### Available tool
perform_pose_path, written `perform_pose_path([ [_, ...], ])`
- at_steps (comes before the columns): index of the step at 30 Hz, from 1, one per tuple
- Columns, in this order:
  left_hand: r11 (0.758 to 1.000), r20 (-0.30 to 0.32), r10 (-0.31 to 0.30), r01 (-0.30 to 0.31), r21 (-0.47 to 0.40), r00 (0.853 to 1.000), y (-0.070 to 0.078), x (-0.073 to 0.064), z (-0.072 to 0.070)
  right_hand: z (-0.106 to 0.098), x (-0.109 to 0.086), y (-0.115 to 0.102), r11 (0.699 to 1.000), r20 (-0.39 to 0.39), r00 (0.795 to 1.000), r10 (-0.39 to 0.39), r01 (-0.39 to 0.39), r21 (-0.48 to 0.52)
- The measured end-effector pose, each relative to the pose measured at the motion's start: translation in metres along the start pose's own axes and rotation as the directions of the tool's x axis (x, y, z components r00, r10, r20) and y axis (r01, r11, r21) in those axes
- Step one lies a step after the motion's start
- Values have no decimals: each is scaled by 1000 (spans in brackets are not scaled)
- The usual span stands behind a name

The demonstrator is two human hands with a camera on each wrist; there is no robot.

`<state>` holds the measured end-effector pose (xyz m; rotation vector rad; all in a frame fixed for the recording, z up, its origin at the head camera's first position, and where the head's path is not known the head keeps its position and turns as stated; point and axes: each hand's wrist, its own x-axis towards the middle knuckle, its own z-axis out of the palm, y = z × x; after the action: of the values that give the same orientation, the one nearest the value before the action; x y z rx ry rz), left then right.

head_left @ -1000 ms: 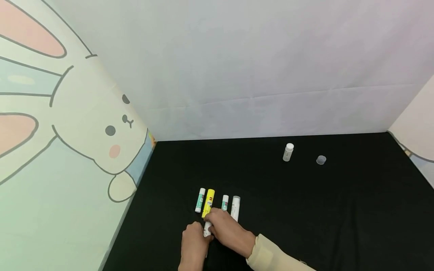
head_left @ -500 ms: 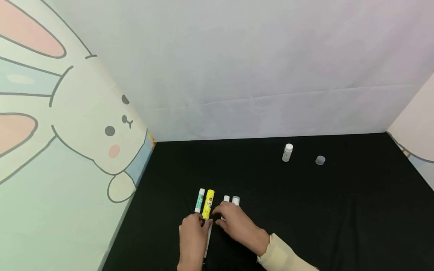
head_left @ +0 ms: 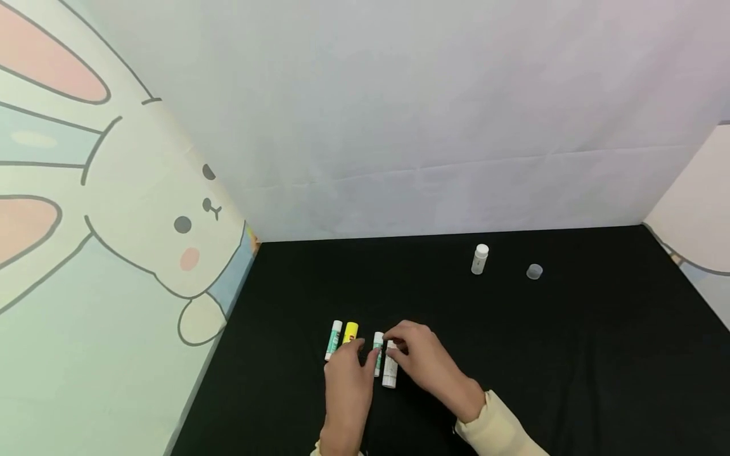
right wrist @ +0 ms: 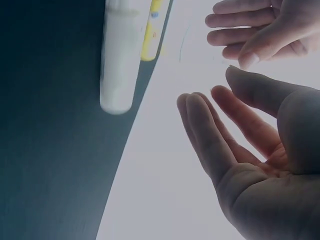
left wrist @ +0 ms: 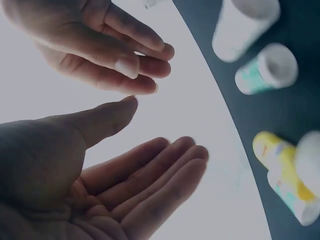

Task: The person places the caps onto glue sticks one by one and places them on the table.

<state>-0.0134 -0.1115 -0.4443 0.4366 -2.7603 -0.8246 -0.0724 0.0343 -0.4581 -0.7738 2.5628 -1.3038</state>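
Note:
Side by side on the black table in the head view lie a green-and-white glue stick (head_left: pixel 333 341), a yellow glue stick (head_left: pixel 350 332), a smaller green-and-white glue stick (head_left: pixel 377 354) and a thick white stick (head_left: pixel 390 370). My left hand (head_left: pixel 349 383) hovers with fingers spread, covering the yellow stick's lower part. Loosely bent over the white stick's upper end is my right hand (head_left: pixel 426 358). Both wrist views show the hands raised apart, nothing between their fingers. A white round end (left wrist: pixel 311 162) overlaps the yellow stick (left wrist: pixel 275 152) in the left wrist view.
Farther back, a white bottle-like stick (head_left: pixel 480 259) stands upright, with a small translucent cap (head_left: pixel 534 272) to its right. A pale curtain (head_left: pixel 445 114) closes the table's back edge. On the left is a panel with a rabbit drawing (head_left: pixel 154 209).
My hands have left a white stick below the yellow one. The right hand has moved right to the thick white stick, and the left hand has shifted up and right.

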Motion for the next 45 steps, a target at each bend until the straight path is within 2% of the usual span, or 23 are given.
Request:
perform_pose_path([
  [4, 998, -6, 66, -66, -15, 998, 10, 3, 9, -10, -2, 6, 999, -73, 996, 45, -46, -4],
  [10, 994, 41, 97, -96, -45, 994, 25, 6, 19, -23, -6, 14, 995, -146, 984, 101, -103, -5],
  [15, 991, 28, 120, -118, -64, 992, 33, 7, 25, -32, -10, 20, 990, -181, 973, 140, -142, -1],
  [21, 989, 27, 129, -126, -73, 991, 37, 9, 32, -42, -13, 28, 988, -193, 969, 152, -155, -1],
  [29, 989, 68, 124, -117, -94, 990, 42, 12, 36, -58, -16, 37, 986, -219, 963, 158, -165, -12],
  [36, 979, 31, 164, -159, -124, 986, 47, 13, 44, -69, -20, 45, 986, -264, 953, 147, -163, -37],
  [45, 978, 40, 177, -171, -123, 983, 51, 16, 51, -82, -25, 53, 982, -293, 941, 169, -186, -30],
])
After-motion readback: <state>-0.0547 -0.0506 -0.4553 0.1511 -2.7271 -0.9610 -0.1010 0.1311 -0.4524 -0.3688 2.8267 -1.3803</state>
